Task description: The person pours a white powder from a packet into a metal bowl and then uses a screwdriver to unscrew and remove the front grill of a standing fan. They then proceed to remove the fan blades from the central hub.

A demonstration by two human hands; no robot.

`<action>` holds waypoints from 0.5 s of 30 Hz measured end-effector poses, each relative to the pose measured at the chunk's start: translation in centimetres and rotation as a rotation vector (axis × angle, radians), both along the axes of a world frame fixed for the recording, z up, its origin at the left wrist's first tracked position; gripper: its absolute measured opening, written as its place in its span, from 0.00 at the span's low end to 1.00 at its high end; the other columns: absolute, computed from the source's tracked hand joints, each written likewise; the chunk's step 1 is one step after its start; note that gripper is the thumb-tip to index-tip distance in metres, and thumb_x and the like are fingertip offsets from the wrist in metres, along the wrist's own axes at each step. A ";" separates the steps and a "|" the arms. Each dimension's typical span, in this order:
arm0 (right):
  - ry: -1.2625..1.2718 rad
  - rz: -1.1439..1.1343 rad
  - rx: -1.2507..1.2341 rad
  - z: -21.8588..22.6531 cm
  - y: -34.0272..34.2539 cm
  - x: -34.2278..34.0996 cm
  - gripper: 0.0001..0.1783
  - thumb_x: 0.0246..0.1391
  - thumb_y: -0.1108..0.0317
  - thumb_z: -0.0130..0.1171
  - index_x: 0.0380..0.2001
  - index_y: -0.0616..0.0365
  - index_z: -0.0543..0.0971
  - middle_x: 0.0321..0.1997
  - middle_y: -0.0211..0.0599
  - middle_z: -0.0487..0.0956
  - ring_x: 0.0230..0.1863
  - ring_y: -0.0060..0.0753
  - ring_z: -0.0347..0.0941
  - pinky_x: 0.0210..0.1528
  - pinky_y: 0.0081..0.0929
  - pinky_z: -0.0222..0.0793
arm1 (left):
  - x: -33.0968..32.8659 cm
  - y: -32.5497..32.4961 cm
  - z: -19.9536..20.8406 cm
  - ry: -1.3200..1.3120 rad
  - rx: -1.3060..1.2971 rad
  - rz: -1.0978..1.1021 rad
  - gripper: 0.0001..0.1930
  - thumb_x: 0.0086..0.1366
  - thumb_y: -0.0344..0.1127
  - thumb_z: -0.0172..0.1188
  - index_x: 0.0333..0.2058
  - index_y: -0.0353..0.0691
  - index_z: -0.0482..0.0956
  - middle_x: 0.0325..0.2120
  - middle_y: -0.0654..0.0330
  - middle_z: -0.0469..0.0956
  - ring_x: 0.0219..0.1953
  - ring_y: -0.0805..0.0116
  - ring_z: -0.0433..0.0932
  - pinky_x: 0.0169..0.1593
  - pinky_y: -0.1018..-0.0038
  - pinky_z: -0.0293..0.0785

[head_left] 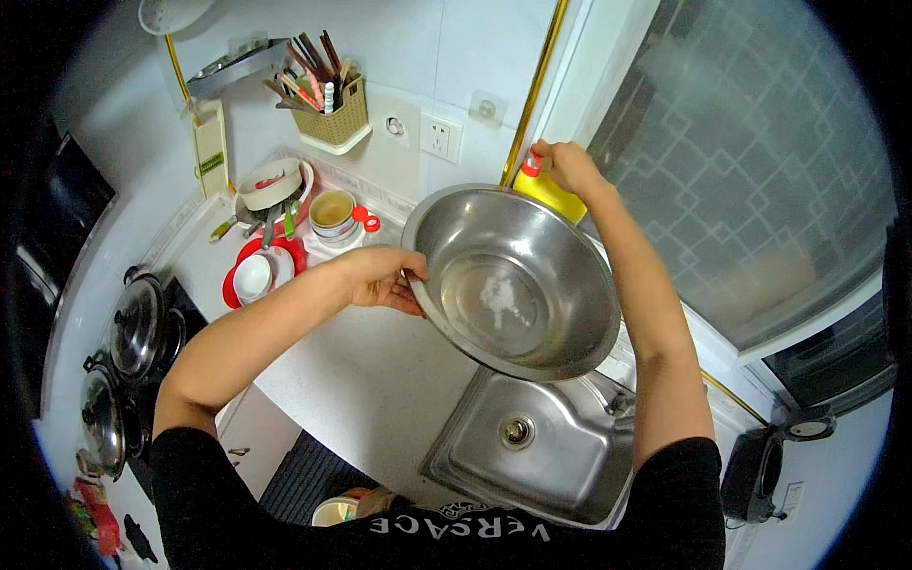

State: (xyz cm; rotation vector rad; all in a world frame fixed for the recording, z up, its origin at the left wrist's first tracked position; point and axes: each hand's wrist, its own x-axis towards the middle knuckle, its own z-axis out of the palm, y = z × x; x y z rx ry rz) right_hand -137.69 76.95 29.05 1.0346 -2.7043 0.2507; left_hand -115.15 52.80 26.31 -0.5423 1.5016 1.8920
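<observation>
The left hand (385, 277) is closed on the near-left rim of the stainless-steel basin (570, 275), thumb over the edge and fingers curled beneath, a pinch that seems meant to steady the wide vessel one-handed. That leaves the right hand (572, 169) free for the yellow squeeze bottle (555, 198): its fingers are closed about the red cap (532, 163), just beyond the basin's far rim. Whether they lift the bottle or work the cap, I cannot tell.

The basin stands tilted, its inside facing the wearer, with a white foamy patch (503, 299) on its bottom. It overlaps the back of the sink (560, 451), probably to keep drips off the countertop (351, 380). Stacked bowls (332, 211) sit farther left, clear of the basin.
</observation>
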 end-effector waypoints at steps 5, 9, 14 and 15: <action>-0.030 -0.013 -0.007 -0.6 0.5 -1.4 0.19 0.45 0.74 0.48 0.42 0.52 0.76 0.37 0.50 0.76 0.39 0.49 0.73 0.46 0.38 0.66 | -1.3 0.3 -0.5 -0.018 0.024 0.025 0.09 0.53 0.32 0.55 0.31 0.33 0.70 0.29 0.56 0.73 0.27 0.62 0.76 0.39 0.66 0.77; -0.043 -0.021 -0.072 -1.0 0.3 -0.4 0.21 0.43 0.76 0.49 0.44 0.50 0.76 0.37 0.50 0.76 0.39 0.49 0.73 0.46 0.38 0.66 | -1.4 0.1 -0.3 -0.068 0.087 0.026 0.07 0.52 0.31 0.55 0.29 0.37 0.70 0.26 0.60 0.72 0.24 0.66 0.74 0.38 0.69 0.77; 0.000 -0.016 -0.058 -2.9 1.4 -0.7 0.23 0.41 0.77 0.50 0.45 0.50 0.75 0.37 0.48 0.77 0.40 0.50 0.73 0.47 0.39 0.66 | -2.0 -0.5 -1.0 -0.025 0.050 -0.008 0.05 0.53 0.31 0.54 0.28 0.39 0.70 0.23 0.61 0.73 0.24 0.67 0.74 0.35 0.74 0.78; 0.032 0.057 -0.155 -3.6 1.6 -1.3 0.24 0.41 0.78 0.50 0.46 0.50 0.74 0.38 0.47 0.77 0.40 0.50 0.73 0.47 0.39 0.66 | -1.9 -0.5 -2.1 -0.024 0.047 -0.005 0.05 0.53 0.31 0.54 0.28 0.39 0.70 0.23 0.61 0.73 0.24 0.67 0.74 0.35 0.74 0.78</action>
